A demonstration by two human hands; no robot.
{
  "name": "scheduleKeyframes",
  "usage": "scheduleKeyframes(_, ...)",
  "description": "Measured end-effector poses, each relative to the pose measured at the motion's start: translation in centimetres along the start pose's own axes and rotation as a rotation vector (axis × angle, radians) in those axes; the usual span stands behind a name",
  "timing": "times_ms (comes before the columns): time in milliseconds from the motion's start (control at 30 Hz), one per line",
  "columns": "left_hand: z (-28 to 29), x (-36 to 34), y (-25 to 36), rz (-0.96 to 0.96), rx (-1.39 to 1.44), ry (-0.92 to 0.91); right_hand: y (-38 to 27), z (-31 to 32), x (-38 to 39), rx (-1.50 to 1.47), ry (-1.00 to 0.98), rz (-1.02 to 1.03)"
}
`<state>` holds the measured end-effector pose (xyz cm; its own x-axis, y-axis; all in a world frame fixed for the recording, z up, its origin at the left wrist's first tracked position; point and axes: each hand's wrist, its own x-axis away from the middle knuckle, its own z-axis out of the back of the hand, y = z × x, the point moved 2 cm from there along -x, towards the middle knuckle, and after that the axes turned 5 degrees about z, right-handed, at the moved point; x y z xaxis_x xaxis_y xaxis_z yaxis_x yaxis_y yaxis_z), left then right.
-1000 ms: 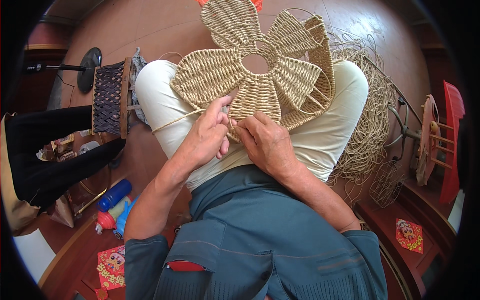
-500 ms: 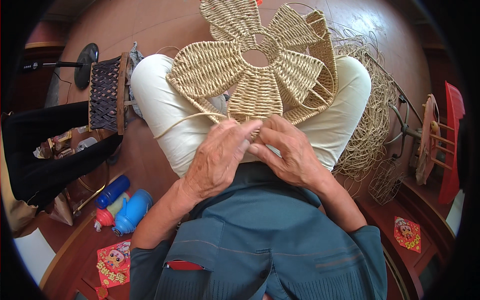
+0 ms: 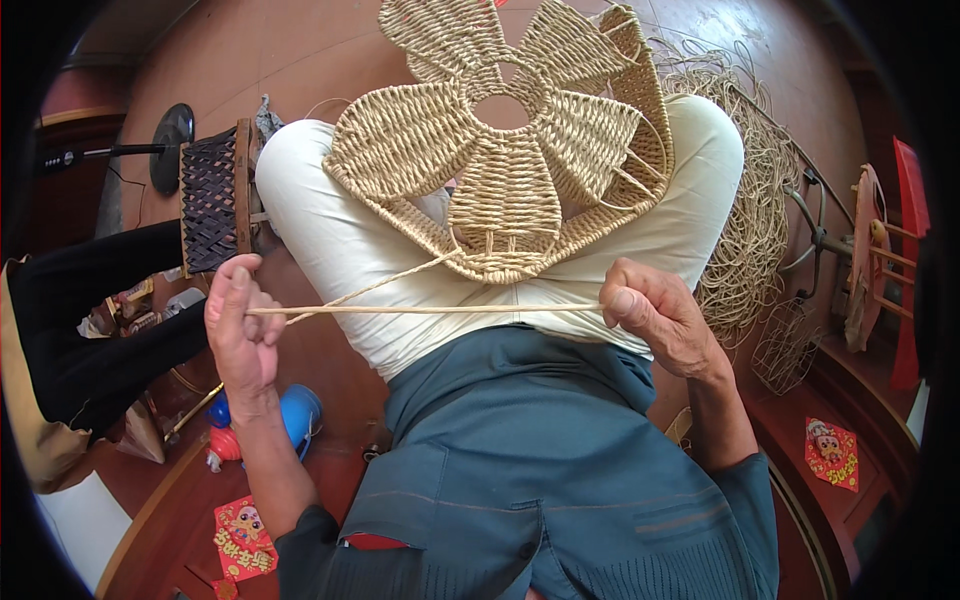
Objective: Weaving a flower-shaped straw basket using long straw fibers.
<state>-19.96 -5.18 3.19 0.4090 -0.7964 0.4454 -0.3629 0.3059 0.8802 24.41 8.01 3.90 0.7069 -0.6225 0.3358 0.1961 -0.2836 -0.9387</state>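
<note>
A woven straw-cord piece [image 3: 390, 140], flower-shaped petals around an open ring above an angled rim, rests across my lap. A pale cord [image 3: 405, 270] runs from its near edge toward the left and doubles back across my thighs. My left hand [image 3: 245, 330] is raised left of my lap, fingers curled on the cord. My right hand [image 3: 645, 315] pinches the cord on the right, below the piece, so a length stretches straight between my hands.
A tangled heap of cord [image 3: 740, 240] lies at right beside a red-backed chair [image 3: 905, 180]. At left are a dark woven seat [image 3: 208, 200], a person's black trouser leg [image 3: 80, 280], a fan base [image 3: 172, 135] and a blue flask [image 3: 300, 415] with other containers.
My hands have moved from close together at the piece's near edge to far apart, my left leftward and my right rightward, drawing out a straight length of cord.
</note>
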Motion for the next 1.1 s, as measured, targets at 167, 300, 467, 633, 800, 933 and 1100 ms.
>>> scheduleKeyframes(167, 4.7, -2.1, -0.4, -0.056, -0.010, 0.232, 0.8, 0.2, 0.4, 0.052, 0.036, 0.012)
scheduleKeyframes(300, 8.9, -4.0, 0.5, -0.122, -0.214, 0.372, 1.9, -0.3, 0.5, 0.098, 0.070, 0.029)
scheduleKeyframes(467, -5.6, -0.9, 2.4, -0.791, -1.477, 0.483, 0.8, -3.1, -1.1, 0.360, 0.122, -0.012)
scheduleKeyframes(633, -17.6, 4.2, -2.4, -0.704, -1.027, -0.436, 0.0, -6.0, -2.8, 0.351, 0.137, 0.108)
scheduleKeyframes(800, -17.4, 3.4, -5.0, -0.450, -0.710, -0.423, 0.5, -5.5, -3.3, 0.368, 0.214, 0.092)
scheduleKeyframes(933, -16.4, 2.2, -4.2, -0.371, -0.843, -0.259, 0.7, -3.5, -3.6, 0.494, 0.465, 0.187)
scheduleKeyframes(1100, -15.7, 1.4, -3.1, -0.504, -1.048, -0.178, -0.4, -3.0, -3.3, 0.548, 0.444, 0.012)
